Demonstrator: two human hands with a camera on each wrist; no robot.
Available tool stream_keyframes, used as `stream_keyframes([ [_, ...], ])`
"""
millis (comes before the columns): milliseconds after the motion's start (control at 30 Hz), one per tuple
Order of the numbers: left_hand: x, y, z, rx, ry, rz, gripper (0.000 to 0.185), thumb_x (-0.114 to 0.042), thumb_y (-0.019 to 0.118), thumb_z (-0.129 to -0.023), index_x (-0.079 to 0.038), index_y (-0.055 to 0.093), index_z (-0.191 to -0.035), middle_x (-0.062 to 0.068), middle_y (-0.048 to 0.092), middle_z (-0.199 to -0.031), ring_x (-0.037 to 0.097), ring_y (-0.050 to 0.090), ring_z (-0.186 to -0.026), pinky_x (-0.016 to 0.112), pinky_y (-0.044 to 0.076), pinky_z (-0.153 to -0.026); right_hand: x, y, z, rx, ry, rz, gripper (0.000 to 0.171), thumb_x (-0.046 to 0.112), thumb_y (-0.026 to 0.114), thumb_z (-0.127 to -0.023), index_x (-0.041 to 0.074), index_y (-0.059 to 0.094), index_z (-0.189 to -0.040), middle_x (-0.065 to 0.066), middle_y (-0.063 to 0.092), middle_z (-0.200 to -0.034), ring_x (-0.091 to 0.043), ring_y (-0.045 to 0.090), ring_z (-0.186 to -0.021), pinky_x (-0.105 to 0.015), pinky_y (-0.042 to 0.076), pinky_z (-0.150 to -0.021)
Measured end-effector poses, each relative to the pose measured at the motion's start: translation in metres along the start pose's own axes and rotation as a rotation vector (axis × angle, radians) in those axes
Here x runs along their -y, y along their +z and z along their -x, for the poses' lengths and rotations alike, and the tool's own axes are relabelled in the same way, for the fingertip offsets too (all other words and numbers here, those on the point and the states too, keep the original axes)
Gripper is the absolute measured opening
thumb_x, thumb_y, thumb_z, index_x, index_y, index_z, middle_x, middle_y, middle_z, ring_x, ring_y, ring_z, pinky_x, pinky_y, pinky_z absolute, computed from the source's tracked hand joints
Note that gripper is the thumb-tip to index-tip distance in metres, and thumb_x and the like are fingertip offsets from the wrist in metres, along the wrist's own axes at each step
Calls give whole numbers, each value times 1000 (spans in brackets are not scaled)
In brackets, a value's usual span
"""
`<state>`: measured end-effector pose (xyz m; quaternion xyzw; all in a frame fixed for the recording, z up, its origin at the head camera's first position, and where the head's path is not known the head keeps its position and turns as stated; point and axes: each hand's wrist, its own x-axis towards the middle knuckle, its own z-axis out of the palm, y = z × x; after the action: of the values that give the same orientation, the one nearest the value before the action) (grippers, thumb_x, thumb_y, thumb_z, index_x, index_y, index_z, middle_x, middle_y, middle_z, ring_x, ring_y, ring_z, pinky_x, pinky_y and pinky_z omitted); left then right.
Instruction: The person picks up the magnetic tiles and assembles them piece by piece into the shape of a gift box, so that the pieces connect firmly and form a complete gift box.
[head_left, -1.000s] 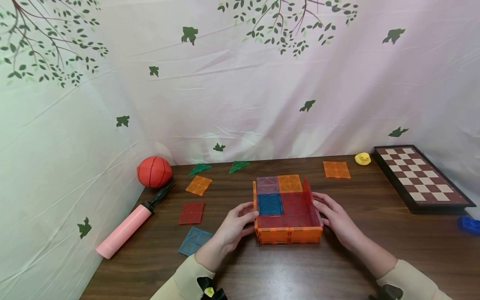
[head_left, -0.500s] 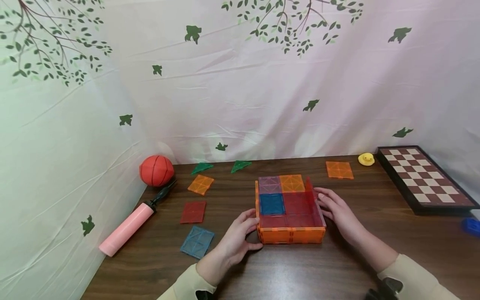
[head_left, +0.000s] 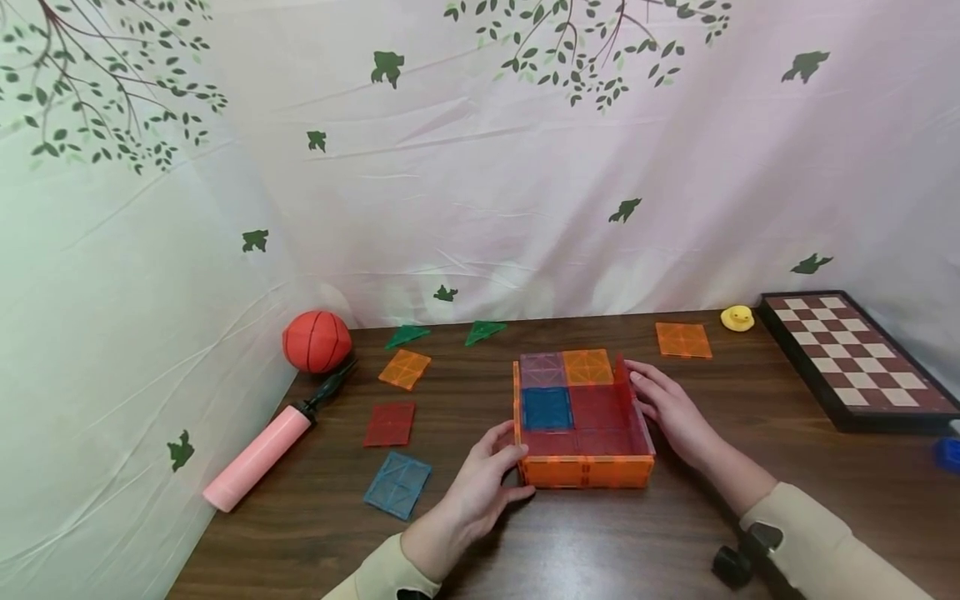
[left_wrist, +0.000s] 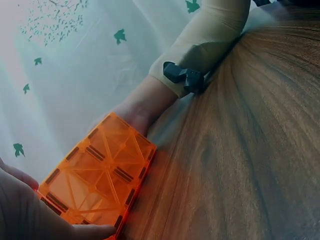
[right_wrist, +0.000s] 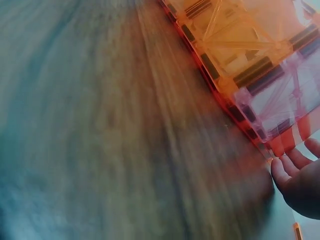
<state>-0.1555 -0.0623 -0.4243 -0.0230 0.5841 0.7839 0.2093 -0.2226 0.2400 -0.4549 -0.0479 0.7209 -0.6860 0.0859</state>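
A low box of see-through magnetic tiles (head_left: 587, 472) stands on the table, its front wall orange. Inside or across it I see red, blue, purple and orange squares; a red tile (head_left: 623, 390) stands upright at the right side. My left hand (head_left: 483, 479) is at the front left corner, fingers touching the left wall. Its thumb stretches low along the orange front (left_wrist: 100, 170). My right hand (head_left: 670, 408) rests its extended fingertips against the right side, beside the upright red tile. In the right wrist view, its fingertips meet the wall past a purple tile (right_wrist: 290, 92).
Loose tiles lie left: blue (head_left: 397, 485), red (head_left: 389, 423), orange (head_left: 405, 368), and green triangles (head_left: 484, 332) behind. A pink pump (head_left: 258, 458) and red ball (head_left: 317, 342) stand farther left. At right are an orange tile (head_left: 683, 340), yellow duck (head_left: 737, 317) and checkered board (head_left: 862, 354).
My left hand has slid toward the front corner, its thumb dropping from the left rim to low at the front. My right hand has shifted slightly back along the right side. The box stays put.
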Motion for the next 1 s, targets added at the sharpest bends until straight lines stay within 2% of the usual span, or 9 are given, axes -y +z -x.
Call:
stream_keyframes([
  [133, -3, -5, -1, -24, 27, -34, 55, -11, 52, -104, 3, 33, -154, 27, 35, -153, 43, 38, -139, 69, 42, -99, 1, -2, 2, 8, -7, 9, 72, 47, 40, -109, -2, 23, -160, -25, 24, -162, -38, 34, -142, -16, 45, -95],
  [333, -6, -20, -13, -75, 85, -49, 45, -12, 47, -107, 6, 41, -148, 26, 44, -149, 36, 46, -132, 58, 43, -102, 3, -8, 13, 24, 15, 17, 70, 46, 39, -110, -5, 27, -157, -27, 29, -159, -13, 50, -128, -23, 47, -99],
  [400, -8, -25, -19, -95, 94, -46, 43, -12, 47, -107, 6, 44, -147, 26, 46, -147, 35, 46, -131, 57, 42, -103, 4, -10, 18, 32, 28, 18, 69, 45, 40, -110, -6, 29, -155, -28, 31, -157, -9, 53, -123, -25, 48, -99],
  [567, -13, -37, -34, -140, 110, -46, 41, -15, 47, -108, 7, 49, -143, 26, 47, -147, 38, 45, -133, 57, 39, -107, 6, -12, 32, 69, 60, 20, 64, 41, 40, -111, -9, 34, -151, -24, 43, -149, -14, 56, -123, -29, 51, -97],
  [767, -20, -50, -61, -187, 137, -70, 37, -17, 49, -109, 8, 55, -136, 23, 54, -138, 36, 51, -127, 53, 44, -104, 6, -17, 50, 186, 77, -14, 57, 33, 39, -112, -11, 40, -148, -13, 55, -141, -15, 60, -119, -34, 53, -96],
  [900, -27, -56, -78, -167, 126, -92, 37, -18, 50, -108, 7, 57, -135, 21, 57, -135, 36, 53, -126, 52, 44, -104, 4, -19, 59, 311, 64, -44, 53, 28, 36, -113, -12, 41, -148, -12, 57, -141, -15, 62, -121, -35, 53, -97],
  [1000, -32, -57, -87, -140, 119, -105, 38, -19, 49, -109, 7, 56, -137, 22, 57, -135, 38, 52, -128, 54, 42, -106, 4, -19, 61, 375, 55, -32, 51, 25, 36, -113, -13, 41, -147, -19, 55, -143, -18, 61, -122, -35, 52, -97],
])
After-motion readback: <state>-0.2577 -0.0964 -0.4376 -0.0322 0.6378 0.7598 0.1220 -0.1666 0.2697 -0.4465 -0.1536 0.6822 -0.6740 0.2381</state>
